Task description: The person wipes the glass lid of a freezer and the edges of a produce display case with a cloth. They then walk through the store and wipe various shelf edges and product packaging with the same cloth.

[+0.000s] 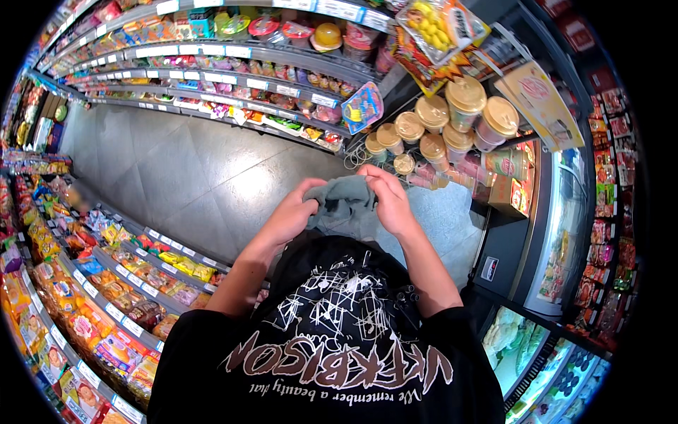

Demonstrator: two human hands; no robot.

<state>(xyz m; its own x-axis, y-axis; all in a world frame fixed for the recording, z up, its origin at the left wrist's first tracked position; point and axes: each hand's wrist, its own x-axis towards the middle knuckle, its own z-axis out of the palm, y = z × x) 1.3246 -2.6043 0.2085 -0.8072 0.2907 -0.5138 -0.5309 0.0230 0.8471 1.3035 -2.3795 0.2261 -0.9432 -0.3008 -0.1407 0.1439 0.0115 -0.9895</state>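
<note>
A crumpled grey-green cloth is stretched between my two hands, in front of my black printed shirt. My left hand grips one end, with the thumb pressed on the fabric. The other end is in my right hand, its fingers bent over the edge. Beyond the right hand stand several lidded plastic tubs in a rack. The lower folds of the cloth hang towards my body.
Shelves of packaged snacks curve along the far side. Bagged pastries fill the shelving at lower left. Grey floor tiles lie between them. At right are a cardboard box and a lit chiller of vegetables.
</note>
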